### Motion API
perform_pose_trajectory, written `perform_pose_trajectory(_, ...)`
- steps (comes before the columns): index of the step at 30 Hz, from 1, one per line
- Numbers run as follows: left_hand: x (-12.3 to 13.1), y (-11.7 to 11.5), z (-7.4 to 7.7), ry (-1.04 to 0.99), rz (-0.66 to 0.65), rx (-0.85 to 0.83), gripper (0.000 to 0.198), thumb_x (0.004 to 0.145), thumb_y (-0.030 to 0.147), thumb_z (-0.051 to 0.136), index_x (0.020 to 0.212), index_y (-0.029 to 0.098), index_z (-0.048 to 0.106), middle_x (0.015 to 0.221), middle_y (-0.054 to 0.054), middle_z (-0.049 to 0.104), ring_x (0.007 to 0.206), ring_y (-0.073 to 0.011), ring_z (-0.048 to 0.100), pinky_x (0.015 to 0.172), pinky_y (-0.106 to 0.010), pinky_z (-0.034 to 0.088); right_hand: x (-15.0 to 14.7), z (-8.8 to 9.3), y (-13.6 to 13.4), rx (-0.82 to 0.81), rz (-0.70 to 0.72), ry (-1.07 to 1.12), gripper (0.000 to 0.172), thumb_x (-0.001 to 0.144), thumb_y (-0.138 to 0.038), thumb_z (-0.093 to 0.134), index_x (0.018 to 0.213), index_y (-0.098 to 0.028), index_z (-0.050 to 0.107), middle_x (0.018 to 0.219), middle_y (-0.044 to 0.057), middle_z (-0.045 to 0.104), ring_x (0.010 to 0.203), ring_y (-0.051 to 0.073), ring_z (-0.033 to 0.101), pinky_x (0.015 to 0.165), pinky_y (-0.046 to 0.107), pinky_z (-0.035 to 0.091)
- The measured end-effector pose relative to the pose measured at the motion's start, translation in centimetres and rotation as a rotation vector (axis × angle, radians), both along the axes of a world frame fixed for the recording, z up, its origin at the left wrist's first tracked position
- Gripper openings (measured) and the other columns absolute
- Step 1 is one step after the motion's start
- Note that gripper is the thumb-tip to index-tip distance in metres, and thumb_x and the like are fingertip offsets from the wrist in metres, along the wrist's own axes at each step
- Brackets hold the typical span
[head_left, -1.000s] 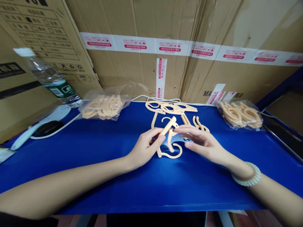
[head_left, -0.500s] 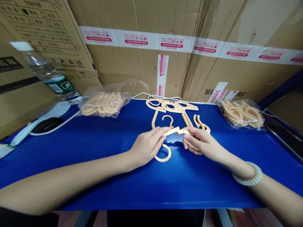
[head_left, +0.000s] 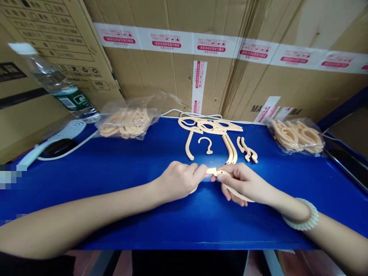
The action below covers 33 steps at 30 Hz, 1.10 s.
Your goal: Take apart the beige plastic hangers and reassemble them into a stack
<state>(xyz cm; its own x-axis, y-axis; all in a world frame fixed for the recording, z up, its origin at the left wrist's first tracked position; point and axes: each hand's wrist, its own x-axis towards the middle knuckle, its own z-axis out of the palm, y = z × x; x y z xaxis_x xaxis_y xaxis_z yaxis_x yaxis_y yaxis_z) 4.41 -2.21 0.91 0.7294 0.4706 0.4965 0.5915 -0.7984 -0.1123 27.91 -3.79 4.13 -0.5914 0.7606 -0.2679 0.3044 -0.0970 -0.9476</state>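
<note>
My left hand is closed on a cream plastic hanger hook. Its flat end juts out past my fingertips; most of the curve is hidden under the hand. Pinched in my right hand is a curved cream hanger arm, with its tail reaching below the palm. The arm's holed end meets the hook's flat end between my hands, though I cannot tell whether they are joined. Beyond my hands lie another hook, a single arm, a pair of arms and two small curved pieces.
Several flat hanger parts lie at the back of the blue table. Clear bags of parts stand left and right. A water bottle, a hairbrush and a dark phone-like slab flank them. Cardboard walls the back.
My left hand has turned over and drawn nearer to my right, bringing the hook's end against the arm's end. Both hands sit slightly lower, uncovering the loose hook and arms behind.
</note>
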Motion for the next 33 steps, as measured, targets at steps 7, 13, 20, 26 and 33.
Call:
perform_pose_trajectory(7,0.2,0.0,0.7,-0.068,0.015,-0.231,0.043,0.107,0.031,0.033,0.076,0.017,0.059,0.054,-0.003,0.054,0.045,-0.0131,0.043,0.048,-0.028,0.012,-0.8,0.7,-1.0,0.320,-0.067,-0.136,0.043,0.103,-0.050,0.047,0.078,-0.017,0.058,0.057,-0.002,0.060,0.034,0.008,0.049,0.035,0.019,0.036)
perform_pose_trajectory(13,0.4,0.0,0.4,-0.183,0.017,-0.405,0.042,0.107,0.034,0.031,0.077,0.019,0.056,0.054,-0.001,0.051,0.045,-0.0135,0.042,0.049,-0.026,0.016,-0.8,0.5,-1.3,0.762,-0.049,-0.231,0.039,0.106,-0.039,0.045,0.075,-0.019,0.057,0.060,0.000,0.059,0.045,0.010,0.051,0.047,0.023,0.038)
perform_pose_trajectory(20,0.9,-0.1,0.4,-0.477,0.065,-0.818,0.034,0.102,0.036,0.038,0.082,0.020,0.060,0.059,0.001,0.054,0.050,-0.0131,0.051,0.053,-0.024,0.032,0.4,2.6,-0.6,0.516,-0.136,-0.094,0.039,0.105,-0.049,0.049,0.092,-0.017,0.067,0.065,0.002,0.066,0.048,0.012,0.059,0.050,0.023,0.047)
perform_pose_trajectory(26,0.8,0.6,0.3,-0.844,0.058,-1.298,0.036,0.101,0.051,0.046,0.102,0.018,0.061,0.055,0.007,0.045,0.044,-0.0093,0.042,0.045,-0.020,0.033,5.0,5.4,2.6,0.899,-0.353,-0.170,0.024,0.096,-0.043,0.067,0.100,-0.022,0.077,0.108,0.009,0.074,0.101,0.026,0.069,0.088,0.039,0.057)
perform_pose_trajectory(33,0.6,0.8,0.7,-1.049,-0.029,-1.391,0.034,0.092,0.047,0.060,0.102,0.015,0.059,0.061,0.003,0.057,0.052,-0.0106,0.053,0.052,-0.021,0.044,7.6,2.5,5.7,1.229,-0.112,-0.591,0.024,0.094,-0.020,0.058,0.096,-0.022,0.081,0.105,0.011,0.072,0.093,0.026,0.068,0.082,0.042,0.058)
